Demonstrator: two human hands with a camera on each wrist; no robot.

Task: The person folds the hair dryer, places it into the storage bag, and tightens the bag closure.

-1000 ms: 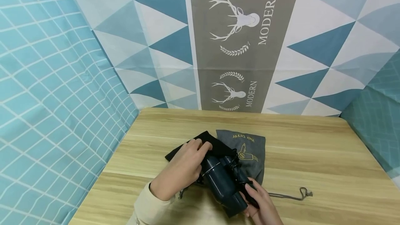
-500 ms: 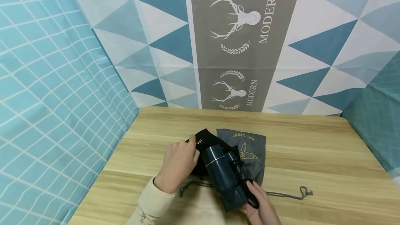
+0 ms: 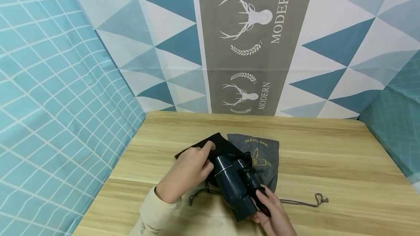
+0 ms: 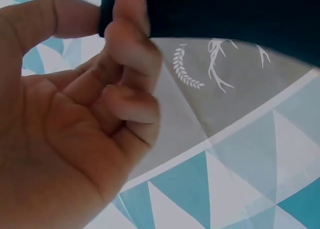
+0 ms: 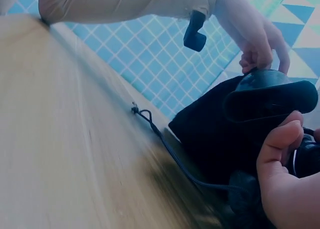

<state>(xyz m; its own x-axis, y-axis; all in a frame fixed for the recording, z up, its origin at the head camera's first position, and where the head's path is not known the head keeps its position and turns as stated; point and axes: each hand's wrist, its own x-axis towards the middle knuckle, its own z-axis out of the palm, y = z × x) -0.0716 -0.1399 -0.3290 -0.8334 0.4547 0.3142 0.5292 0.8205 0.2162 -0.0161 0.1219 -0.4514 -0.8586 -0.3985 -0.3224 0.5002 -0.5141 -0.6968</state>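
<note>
A dark navy folding hair dryer (image 3: 231,185) lies slanted over a black cloth bag (image 3: 226,145), its handle folded alongside the barrel and its black cord bundled there. My right hand (image 3: 273,207) grips it by the lower handle end and cord. Beyond the dryer's upper end, my left hand (image 3: 187,168) pinches the black bag's edge between thumb and index finger. The left wrist view shows that dark edge between the fingertips, the other fingers curled. Under the dryer and partly hidden is a grey drawstring bag (image 3: 262,148) with yellow "Hair Dryer" print.
The grey bag's drawstring (image 3: 305,204) trails right over the wooden table (image 3: 151,148), and another cord end (image 3: 197,194) lies to the left. Patterned cloth (image 3: 242,46) hangs behind the table, with blue checked cloth (image 3: 49,101) at the left.
My left hand lifts off the bag's left side and moves back up to its edge, folding the printed part out of sight. The dryer shifts slightly; my right hand keeps its grip.
</note>
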